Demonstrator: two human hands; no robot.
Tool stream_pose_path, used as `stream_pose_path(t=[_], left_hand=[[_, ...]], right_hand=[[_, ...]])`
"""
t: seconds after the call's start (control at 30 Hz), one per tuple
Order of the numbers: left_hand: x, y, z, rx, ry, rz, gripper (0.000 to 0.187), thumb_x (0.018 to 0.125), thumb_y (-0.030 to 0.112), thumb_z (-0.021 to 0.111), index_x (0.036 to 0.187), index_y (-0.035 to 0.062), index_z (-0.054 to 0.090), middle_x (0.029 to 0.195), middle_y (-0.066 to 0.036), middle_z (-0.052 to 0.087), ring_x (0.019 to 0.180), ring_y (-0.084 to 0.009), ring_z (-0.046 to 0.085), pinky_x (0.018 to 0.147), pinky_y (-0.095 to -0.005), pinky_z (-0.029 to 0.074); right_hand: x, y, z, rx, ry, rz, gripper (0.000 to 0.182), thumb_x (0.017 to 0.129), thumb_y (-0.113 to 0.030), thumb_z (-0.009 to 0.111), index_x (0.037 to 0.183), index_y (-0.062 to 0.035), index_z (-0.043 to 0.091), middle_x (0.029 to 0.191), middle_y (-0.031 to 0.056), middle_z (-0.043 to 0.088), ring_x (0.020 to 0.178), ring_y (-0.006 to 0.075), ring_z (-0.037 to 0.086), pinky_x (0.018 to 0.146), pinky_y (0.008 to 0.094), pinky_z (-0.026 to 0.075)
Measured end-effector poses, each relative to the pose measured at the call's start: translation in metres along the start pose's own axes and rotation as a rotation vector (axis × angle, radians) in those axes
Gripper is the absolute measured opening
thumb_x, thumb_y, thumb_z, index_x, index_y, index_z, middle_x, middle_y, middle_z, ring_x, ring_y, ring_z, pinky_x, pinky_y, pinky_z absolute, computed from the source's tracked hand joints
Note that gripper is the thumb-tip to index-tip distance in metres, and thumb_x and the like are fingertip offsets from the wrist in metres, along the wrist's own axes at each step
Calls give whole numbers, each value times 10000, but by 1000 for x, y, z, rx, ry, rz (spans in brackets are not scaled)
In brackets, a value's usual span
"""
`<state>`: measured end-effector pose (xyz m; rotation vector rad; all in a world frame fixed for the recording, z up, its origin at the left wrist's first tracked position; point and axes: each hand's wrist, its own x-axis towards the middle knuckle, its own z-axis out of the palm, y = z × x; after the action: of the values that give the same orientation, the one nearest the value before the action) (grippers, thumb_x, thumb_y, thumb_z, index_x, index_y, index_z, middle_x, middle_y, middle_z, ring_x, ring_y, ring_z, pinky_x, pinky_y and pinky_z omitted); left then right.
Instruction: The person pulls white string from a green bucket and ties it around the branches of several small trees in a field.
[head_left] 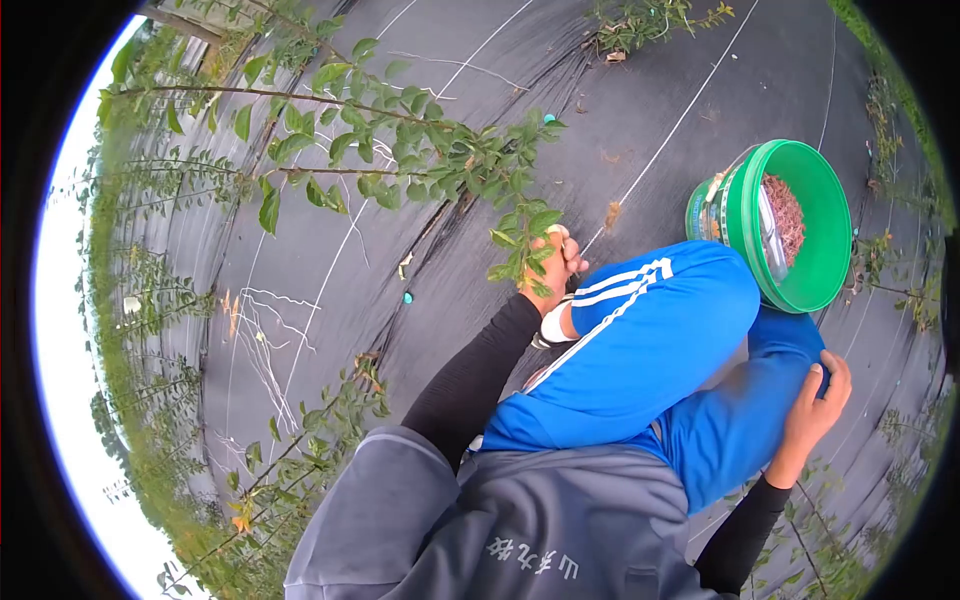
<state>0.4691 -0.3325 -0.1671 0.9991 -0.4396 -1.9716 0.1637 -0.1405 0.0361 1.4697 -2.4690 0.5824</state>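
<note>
My left hand point(552, 268) is beside my left shoe, close to the base of a leafy green shrub point(490, 160). Its fingers are curled in, and leaves partly cover it. What they hold, if anything, I cannot make out. My right hand point(815, 408) rests on my right knee, fingers bent over the blue trouser leg point(785, 345) and apart from the thumb. Beyond my knees a green bucket point(830, 215) leans with its mouth towards me. Inside lie many small reddish-brown pieces point(785, 215) and a pale, flat strip point(770, 235).
Black ground sheet point(600, 110) with white lines covers the soil. More leafy branches point(290, 470) reach in at the lower left, and another small plant point(650, 25) grows at the top. Pale, thin dry stems point(270, 360) lie on the sheet at left.
</note>
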Motion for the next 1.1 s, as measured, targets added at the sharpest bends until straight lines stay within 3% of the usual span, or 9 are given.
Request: stream_pose_path(t=[0.13, 0.33, 0.4, 0.47, 0.6, 0.8, 1.0, 1.07, 1.1], left_hand=[[-18, 7, 12, -246, 49, 1, 164, 964, 221, 354, 837, 155, 432, 607, 48, 356, 490, -81, 318, 509, -244, 345], [-13, 2, 7, -264, 40, -51, 137, 972, 237, 356, 927, 137, 438, 625, 39, 361, 554, -83, 351, 504, -236, 331], [0, -13, 13, -257, 54, -70, 155, 971, 270, 371, 972, 136, 449, 661, 25, 418, 581, -106, 408, 558, -272, 394], [20, -23, 14, -295, 28, -130, 173, 953, 258, 424, 1042, 115, 463, 798, -29, 522, 761, -184, 537, 792, -390, 482], [55, -30, 20, -267, -109, -75, 226, 942, 245, 456, 1095, 80, 479, 955, -82, 583, 954, -240, 568, 892, -411, 445], [74, -14, 23, -29, -122, -127, 312, 930, 290, 489, 1162, 81, 476, 1108, -79, 579, 1035, -197, 533, 914, -358, 414], [95, -13, 8, 87, -171, -102, 414, 926, 290, 505, 1249, 42, 434, 1180, -90, 541, 1084, -186, 505, 926, -351, 397], [100, -13, -3, 97, -288, -56, 451, 922, 279, 515, 1274, 19, 406, 1209, -117, 517, 1115, -203, 496, 949, -375, 390], [99, -12, -16, 97, -299, -102, 468, 919, 256, 522, 1288, 3, 385, 1221, -139, 502, 1145, -226, 482, 972, -393, 380]], right_hand=[[-7, 5, -1, 31, 33, 18, 187, 823, -67, 537, 994, -24, 598, 1079, 134, 572, 1054, 277, 502, 916, 374, 378], [-9, 4, -1, 15, 47, -9, 192, 815, -64, 540, 994, -23, 598, 1068, 128, 579, 1028, 280, 518, 902, 380, 390], [-4, 4, -3, 16, -3, 0, 197, 813, -59, 537, 995, -19, 598, 1060, 133, 583, 1016, 286, 529, 894, 383, 397], [8, -4, -4, 14, -47, 14, 201, 811, -53, 534, 997, -14, 598, 1053, 138, 586, 1003, 291, 539, 886, 386, 403], [60, -53, 24, 289, -156, -46, 228, 803, -27, 508, 1011, -3, 600, 1047, 158, 585, 1004, 305, 553, 888, 378, 412], [136, -112, 171, 642, -923, -110, 313, 887, -147, 453, 1124, 27, 561, 1146, 177, 577, 1079, 267, 542, 936, 322, 392], [151, -165, 245, 326, -1402, -236, 352, 908, -201, 444, 1176, 9, 533, 1146, 156, 579, 1039, 234, 562, 916, 328, 410], [132, -168, 263, 827, -1681, 332, 319, 918, -213, 429, 1135, -11, 547, 1000, 111, 614, 884, 194, 601, 790, 313, 466], [122, -169, 271, 970, -1647, 377, 258, 926, -213, 420, 1052, -33, 556, 759, 34, 560, 651, 100, 536, 585, 240, 437]])
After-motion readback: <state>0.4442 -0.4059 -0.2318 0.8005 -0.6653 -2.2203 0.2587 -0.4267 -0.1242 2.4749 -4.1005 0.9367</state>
